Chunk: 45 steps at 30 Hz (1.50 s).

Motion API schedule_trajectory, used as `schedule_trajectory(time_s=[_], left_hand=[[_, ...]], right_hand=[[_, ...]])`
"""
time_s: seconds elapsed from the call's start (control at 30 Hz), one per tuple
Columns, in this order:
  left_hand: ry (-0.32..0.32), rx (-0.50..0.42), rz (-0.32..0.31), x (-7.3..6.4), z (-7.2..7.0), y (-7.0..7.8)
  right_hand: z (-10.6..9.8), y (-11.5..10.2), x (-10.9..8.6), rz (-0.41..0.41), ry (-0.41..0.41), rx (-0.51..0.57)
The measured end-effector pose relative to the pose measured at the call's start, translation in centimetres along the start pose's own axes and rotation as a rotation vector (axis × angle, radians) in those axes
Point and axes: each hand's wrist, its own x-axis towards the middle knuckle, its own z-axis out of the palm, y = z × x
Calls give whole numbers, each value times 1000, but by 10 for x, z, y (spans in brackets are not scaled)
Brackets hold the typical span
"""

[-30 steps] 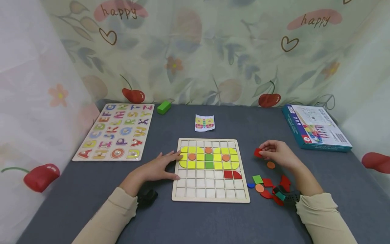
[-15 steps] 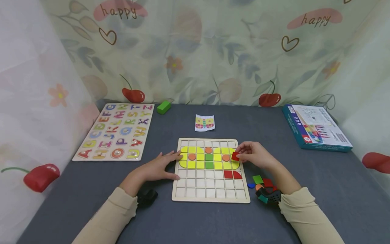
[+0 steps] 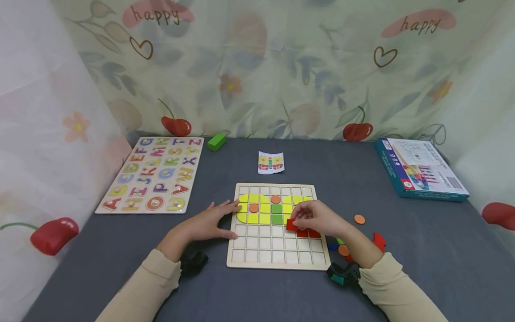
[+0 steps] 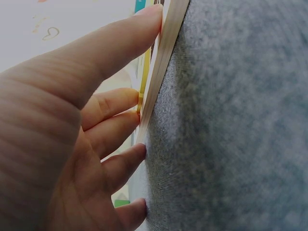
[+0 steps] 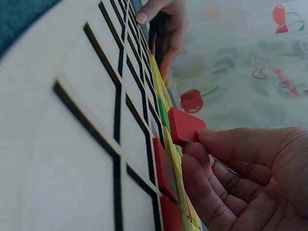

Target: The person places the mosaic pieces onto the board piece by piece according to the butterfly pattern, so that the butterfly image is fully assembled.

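Two hands at work over the wooden grid board [image 3: 265, 243], and the right hand [image 3: 319, 217] has the action! Thumb and fingertips are pinched together on a square red tile [image 3: 291, 226], the gap between them no wider than the tile's own thickness. The tile hangs at a slant over the row just below the yellow tiles [image 3: 264, 208], right beside the pair of red tiles [image 3: 301, 233] lying in that row; whether its edge touches the wood, I can't tell.

Over on the other side, the left hand [image 3: 201, 222] is spread wide, gripping nothing, thumb and fingertips resting against the board's left edge. Up the middle sit the green tiles [image 3: 276, 209], one above the other, with an orange disc [image 3: 275, 199] directly above them.

Off the board's right side, a loose orange disc [image 3: 359, 219] lies on the grey cloth [image 3: 257, 295], more pieces near the right forearm, partly hidden by it. Behind the board, a butterfly card [image 3: 271, 162]; far left, a letter board [image 3: 182, 210] and a green block [image 3: 217, 142]; far right, a flat box [image 3: 426, 174].
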Motion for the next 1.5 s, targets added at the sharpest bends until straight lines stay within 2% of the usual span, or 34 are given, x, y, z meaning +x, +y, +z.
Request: schedule_trajectory(time_s=[0.27,0.53,1.0,1.5], left_hand=[[0,7,-5,-3,0,2],[1,10,-7,-6,3,3],[3,5,-25,-9,4,0],[12,12,-10,-2,2,2]], right_hand=[[6,0,-5,13,-9,-39],[15,3,-7,-43,37,-113],[22,5,-4,-71,56,-171],[10,7,-5,-6,27,-100]])
